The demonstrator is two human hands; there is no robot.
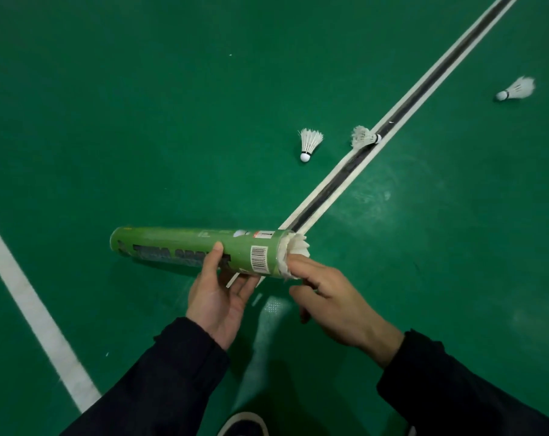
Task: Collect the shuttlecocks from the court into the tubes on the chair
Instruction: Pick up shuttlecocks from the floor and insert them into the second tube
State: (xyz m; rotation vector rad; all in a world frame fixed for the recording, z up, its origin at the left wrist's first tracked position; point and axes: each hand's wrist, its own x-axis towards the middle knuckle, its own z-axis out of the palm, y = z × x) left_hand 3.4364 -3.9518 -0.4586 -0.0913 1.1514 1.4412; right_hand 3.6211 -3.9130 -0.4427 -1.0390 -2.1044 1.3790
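Observation:
My left hand (218, 294) grips a green cardboard tube (185, 247) from below and holds it level over the court. A white shuttlecock (296, 247) sticks feathers-out from the tube's right mouth. My right hand (326, 297) has its fingertips on those feathers. Three more shuttlecocks lie on the green floor: one (309, 143) standing cork-down left of the line, one (364, 136) on the double line, one (517, 89) far right.
A white double line with a dark strip (405, 105) runs diagonally from the tube to the top right. Another white line (31, 306) crosses the lower left. A shoe tip (245, 424) shows at the bottom edge. No chair is in view.

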